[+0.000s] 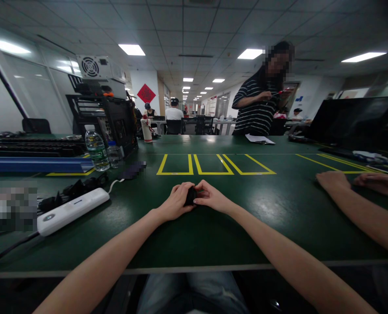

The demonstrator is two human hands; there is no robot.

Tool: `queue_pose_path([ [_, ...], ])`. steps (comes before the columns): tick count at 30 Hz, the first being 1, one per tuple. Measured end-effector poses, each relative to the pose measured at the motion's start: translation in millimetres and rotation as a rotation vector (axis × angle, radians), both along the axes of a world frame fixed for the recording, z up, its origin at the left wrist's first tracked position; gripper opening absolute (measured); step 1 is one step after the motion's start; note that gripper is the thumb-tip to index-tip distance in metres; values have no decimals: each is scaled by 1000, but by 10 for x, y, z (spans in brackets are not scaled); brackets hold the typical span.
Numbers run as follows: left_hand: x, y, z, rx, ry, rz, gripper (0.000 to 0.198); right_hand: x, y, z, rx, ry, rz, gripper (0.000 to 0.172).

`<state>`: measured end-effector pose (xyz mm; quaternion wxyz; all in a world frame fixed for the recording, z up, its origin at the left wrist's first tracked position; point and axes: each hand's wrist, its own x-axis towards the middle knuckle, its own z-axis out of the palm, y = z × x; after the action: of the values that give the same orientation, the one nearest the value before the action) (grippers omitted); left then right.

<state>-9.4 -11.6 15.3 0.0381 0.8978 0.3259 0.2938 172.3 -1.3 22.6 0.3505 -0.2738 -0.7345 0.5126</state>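
Note:
Both my hands meet at the middle of the green table (213,226). My left hand (177,201) and my right hand (209,196) are closed around a small black object (190,196) held between them, just above or on the table top. Most of the object is hidden by my fingers, so I cannot make out what it is. Yellow taped rectangles (210,165) lie on the table just beyond my hands.
A white power strip (71,210) with cables lies at the left, with water bottles (97,150), a blue bar and computer hardware behind. Another person's forearms (360,205) rest on the table at the right. A person in a striped shirt (256,107) stands across the table.

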Motion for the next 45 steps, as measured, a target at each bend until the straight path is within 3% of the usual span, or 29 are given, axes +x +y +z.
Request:
queue_pose_path([
  [7,9,6,-5,4,15,0,57,-24,35,-20,30,30,-67,21],
  [10,-13,19,-26,9,20,16,57,-50,73,-85,19,16,-111,26],
  [14,-82,38,-54,6,15,54,59,-82,70,-142,56,-26,-59,36],
  [20,-120,44,-46,-2,21,53,59,-59,4,-94,57,-27,1,41],
  [27,-103,40,-44,16,7,43,58,-121,37,-87,130,-7,-127,17],
  [39,-105,83,-81,14,-5,58,58,-123,-8,-109,160,-29,-86,29],
  [45,-101,93,-93,13,-7,53,59,-145,-5,-86,211,-20,-157,15],
])
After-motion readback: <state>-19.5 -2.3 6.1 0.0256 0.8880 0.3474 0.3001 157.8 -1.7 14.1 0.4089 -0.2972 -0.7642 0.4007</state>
